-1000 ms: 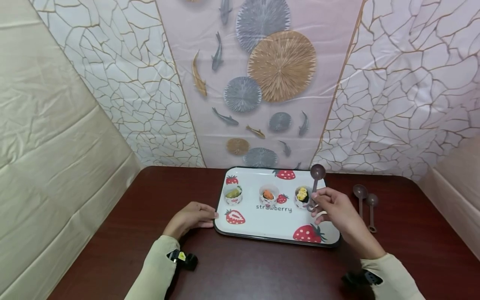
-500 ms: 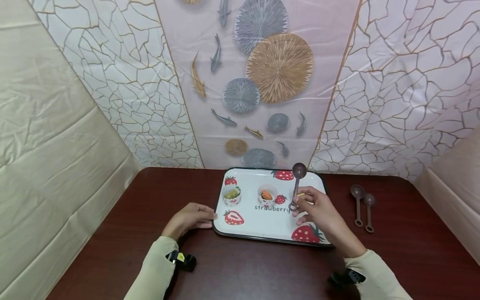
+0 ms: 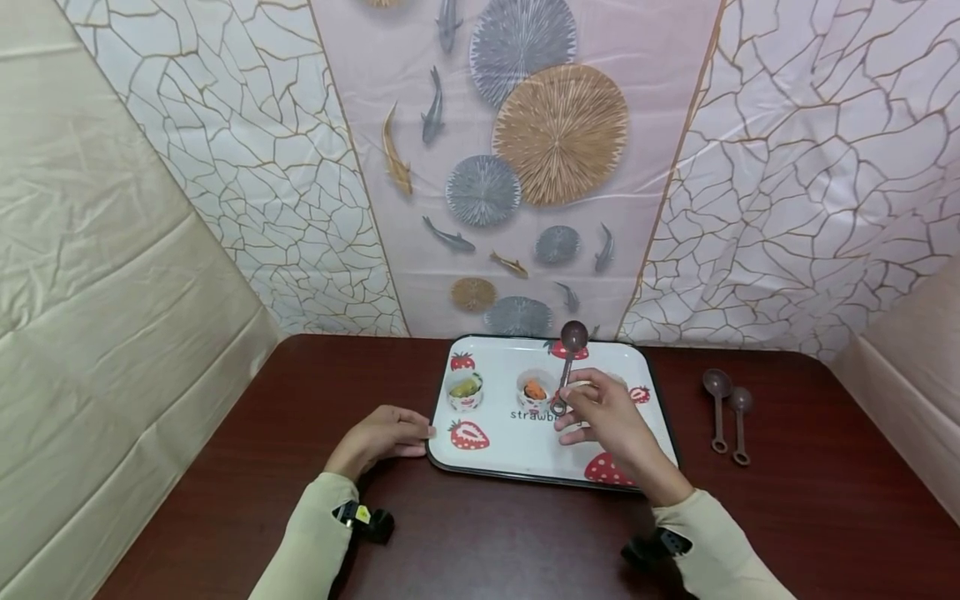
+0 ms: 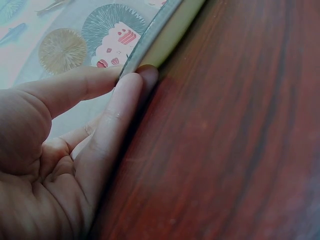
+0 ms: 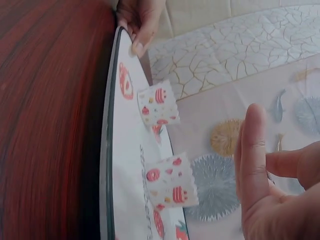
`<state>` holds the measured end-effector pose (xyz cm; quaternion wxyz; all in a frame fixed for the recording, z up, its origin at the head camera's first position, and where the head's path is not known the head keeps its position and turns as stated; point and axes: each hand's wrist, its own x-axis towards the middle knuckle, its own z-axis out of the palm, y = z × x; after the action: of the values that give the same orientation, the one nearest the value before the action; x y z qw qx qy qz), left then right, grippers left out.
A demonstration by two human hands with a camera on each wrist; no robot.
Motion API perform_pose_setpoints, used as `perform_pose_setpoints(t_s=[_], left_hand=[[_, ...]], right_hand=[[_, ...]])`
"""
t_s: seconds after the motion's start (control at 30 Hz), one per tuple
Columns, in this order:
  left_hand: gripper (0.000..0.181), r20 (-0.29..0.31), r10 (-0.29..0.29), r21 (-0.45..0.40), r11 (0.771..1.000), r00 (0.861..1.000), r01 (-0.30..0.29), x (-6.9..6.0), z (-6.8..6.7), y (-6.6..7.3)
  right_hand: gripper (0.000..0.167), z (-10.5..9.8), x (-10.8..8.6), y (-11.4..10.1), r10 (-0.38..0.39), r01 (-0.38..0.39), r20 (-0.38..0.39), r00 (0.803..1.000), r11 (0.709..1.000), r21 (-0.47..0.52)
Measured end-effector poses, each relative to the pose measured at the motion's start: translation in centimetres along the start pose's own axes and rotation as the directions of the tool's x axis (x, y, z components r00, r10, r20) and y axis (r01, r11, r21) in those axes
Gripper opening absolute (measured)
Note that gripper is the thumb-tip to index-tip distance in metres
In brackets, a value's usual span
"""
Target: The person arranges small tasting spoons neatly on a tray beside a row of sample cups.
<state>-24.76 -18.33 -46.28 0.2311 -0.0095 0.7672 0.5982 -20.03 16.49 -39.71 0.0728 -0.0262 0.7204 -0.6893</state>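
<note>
My right hand (image 3: 611, 417) pinches a brown measuring spoon (image 3: 574, 337) near its ring end, bowl up, above the tray. It is just right of the middle paper cup (image 3: 535, 392), which holds something orange. The left paper cup (image 3: 466, 392) holds green food. A third cup is mostly hidden behind my right hand. My left hand (image 3: 382, 432) grips the left edge of the white strawberry tray (image 3: 510, 454), thumb on the rim (image 4: 122, 75). In the right wrist view, two printed cups (image 5: 172, 181) show, but the spoon is mostly hidden behind the fingers.
Two more brown measuring spoons, a larger one (image 3: 717, 408) and a smaller one (image 3: 741, 425), lie right of the tray on the dark red wooden table (image 3: 480, 542). A patterned cloth (image 3: 555, 250) hangs behind the table's back edge.
My right hand has moved left with the measuring spoon, from beside the right cup with yellow food to beside the middle cup. My left hand and the tray have stayed in place.
</note>
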Motion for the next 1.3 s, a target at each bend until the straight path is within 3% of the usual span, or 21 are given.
perform_pose_setpoints(t_s=[0.23, 0.57, 0.93, 1.3], left_hand=[[0.036, 0.012, 0.006, -0.004, 1.000, 1.000, -0.006, 0.2, 0.0, 0.0], [0.035, 0.009, 0.004, -0.004, 1.000, 1.000, -0.004, 0.3, 0.0, -0.1], [0.037, 0.024, 0.017, -0.006, 1.000, 1.000, -0.017, 0.3, 0.0, 0.2], [0.037, 0.026, 0.012, -0.008, 1.000, 1.000, -0.012, 0.1, -0.2, -0.1]], right_hand=[[0.034, 2.2, 0.4, 0.1, 0.016, -0.015, -0.027, 1.000, 1.000, 0.025], [0.027, 5.1, 0.8, 1.0, 0.035, -0.034, -0.051, 0.998, 0.999, 0.015], [0.023, 6.7, 1.9, 2.2, 0.026, -0.029, -0.070, 0.997, 0.999, -0.042], [0.019, 7.4, 2.6, 3.9, 0.070, -0.078, -0.077, 0.995, 0.992, -0.103]])
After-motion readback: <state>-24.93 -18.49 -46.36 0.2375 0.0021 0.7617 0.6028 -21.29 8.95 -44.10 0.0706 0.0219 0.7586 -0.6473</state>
